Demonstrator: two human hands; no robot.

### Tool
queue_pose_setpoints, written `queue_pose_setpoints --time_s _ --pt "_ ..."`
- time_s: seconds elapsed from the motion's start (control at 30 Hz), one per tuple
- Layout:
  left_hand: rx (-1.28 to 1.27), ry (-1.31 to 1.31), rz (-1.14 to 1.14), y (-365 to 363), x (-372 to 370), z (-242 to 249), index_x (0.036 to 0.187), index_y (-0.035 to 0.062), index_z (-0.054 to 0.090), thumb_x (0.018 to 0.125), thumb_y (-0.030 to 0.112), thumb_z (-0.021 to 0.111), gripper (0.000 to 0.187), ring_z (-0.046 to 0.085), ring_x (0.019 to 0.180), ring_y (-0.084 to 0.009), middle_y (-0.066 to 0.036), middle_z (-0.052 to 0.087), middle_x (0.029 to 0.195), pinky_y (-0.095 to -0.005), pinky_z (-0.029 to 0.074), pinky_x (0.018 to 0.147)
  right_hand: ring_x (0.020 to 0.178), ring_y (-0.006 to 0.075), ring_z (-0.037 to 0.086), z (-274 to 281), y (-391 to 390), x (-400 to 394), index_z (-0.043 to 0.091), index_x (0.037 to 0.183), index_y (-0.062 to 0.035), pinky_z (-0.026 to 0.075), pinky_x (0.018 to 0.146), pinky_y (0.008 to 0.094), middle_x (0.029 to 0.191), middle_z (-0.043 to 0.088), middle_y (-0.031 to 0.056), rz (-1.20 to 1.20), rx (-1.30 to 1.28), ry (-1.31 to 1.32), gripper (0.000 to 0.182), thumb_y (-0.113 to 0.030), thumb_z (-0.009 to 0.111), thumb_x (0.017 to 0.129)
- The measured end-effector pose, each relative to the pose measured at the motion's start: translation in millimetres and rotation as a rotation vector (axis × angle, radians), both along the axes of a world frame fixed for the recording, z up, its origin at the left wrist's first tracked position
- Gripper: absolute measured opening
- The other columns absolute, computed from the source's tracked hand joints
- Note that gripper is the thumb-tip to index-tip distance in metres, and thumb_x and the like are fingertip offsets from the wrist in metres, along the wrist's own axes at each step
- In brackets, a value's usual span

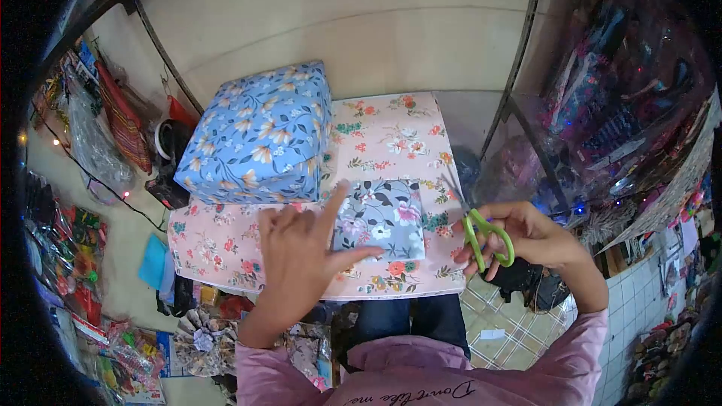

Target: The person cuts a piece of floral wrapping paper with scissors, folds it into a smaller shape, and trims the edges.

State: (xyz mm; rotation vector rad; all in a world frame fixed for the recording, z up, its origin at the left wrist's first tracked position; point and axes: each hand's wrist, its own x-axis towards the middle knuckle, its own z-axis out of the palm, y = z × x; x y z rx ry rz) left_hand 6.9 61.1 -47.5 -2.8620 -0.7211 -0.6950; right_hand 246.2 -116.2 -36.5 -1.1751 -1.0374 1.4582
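Green-handled scissors [481, 240] are in my right hand [519, 237], fingers through the handle loops and the blades pointing up and away at the table's right side. My left hand [301, 256] is spread, with thumb and index finger apart at the left edge of a small grey-blue floral piece [380, 218]. That flat, square piece lies on pink floral paper [391, 135] covering the table. A large box wrapped in blue floral paper [259, 135] stands behind my left hand, at the back left.
A pale wall [338, 37] rises behind the table. Plastic-wrapped goods [609, 105] crowd the right side. At left are hanging bagged items [98, 120], a string of lights and a black tape dispenser [167, 177]. Tiled floor [511, 323] shows below right.
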Motion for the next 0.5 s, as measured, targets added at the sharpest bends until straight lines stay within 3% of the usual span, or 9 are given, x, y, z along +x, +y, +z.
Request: queue_pose_setpoints --time_s 0.03,0.13,0.17,0.27,0.3,0.43,0.5 --pt "0.043 0.03 0.052 -1 -1 6 0.121 0.0105 0.057 0.068 0.052 0.071 0.069 0.05 0.07 -0.0209 -0.005 0.055 0.072 -0.037 0.031 0.073 0.092 0.0213 0.065 -4 0 -2 0.046 0.123 0.0046 0.053 0.07 0.0277 0.1 0.065 0.0162 0.009 -0.026 0.04 0.038 -0.013 0.057 0.091" --pt "0.126 -0.157 -0.155 0 -4 4 0.12 0.0103 0.058 0.068 0.042 0.075 0.063 0.053 0.073 -0.022 -0.007 0.059 0.084 -0.0392 0.034 0.078 0.092 0.0223 0.065 -17 -1 -3 0.043 0.124 0.0048 0.055 0.076 0.0312 0.102 0.063 0.017 0.08 -0.031 0.035 0.037 -0.012 0.054 0.093" --pt "0.09 -0.139 -0.263 -8 -4 4 0.12 0.0088 0.057 0.07 0.03 0.076 0.058 0.059 0.088 -0.025 -0.01 0.061 0.103 -0.0406 0.041 0.086 0.093 0.0224 0.064 -17 -1 -4 0.042 0.125 0.0047 0.055 0.076 0.0316 0.102 0.063 0.0169 0.109 -0.029 0.011 0.037 -0.011 0.053 0.093" --pt "0.028 -0.123 -0.563 -8 -1 -25 0.118 0.0069 0.059 0.073 0.022 0.073 0.05 0.059 0.104 -0.027 -0.012 0.06 0.114 -0.0393 0.046 0.09 0.098 0.023 0.062 -26 -5 -7 0.039 0.129 0.0034 0.054 0.08 0.0326 0.107 0.061 0.0175 0.132 -0.017 0.078 0.04 -0.007 0.053 0.092" --pt "-0.012 -0.117 -0.545 -9 2 -33 0.113 0.005 0.062 0.076 0.016 0.069 0.039 0.056 0.113 -0.0272 -0.013 0.059 0.118 -0.038 0.047 0.092 0.099 0.0233 0.062 -22 -7 -11 0.038 0.13 0.0031 0.054 0.081 0.0331 0.109 0.06 0.0178 0.12 -0.055 0.079 0.041 -0.007 0.053 0.092" --pt "0.044 -0.095 -0.523 -3 3 -44 0.109 0.0079 0.065 0.079 0.014 0.064 0.031 0.059 0.107 -0.0253 -0.01 0.062 0.114 -0.0346 0.05 0.089 0.103 0.024 0.061 -29 -24 -16 0.034 0.134 0.0019 0.053 0.084 0.0334 0.113 0.058 0.0175 0.12 0.001 0.138 0.047 -0.009 0.052 0.093" --pt "0.078 -0.097 -0.517 -5 4 -46 0.11 0.0112 0.065 0.079 0.013 0.063 0.031 0.06 0.106 -0.0246 -0.008 0.063 0.112 -0.0338 0.051 0.088 0.105 0.0233 0.06 -22 -31 -16 0.032 0.136 0.0015 0.052 0.086 0.0319 0.111 0.059 0.0167 0.205 -0.093 0.008 0.05 -0.011 0.053 0.093"
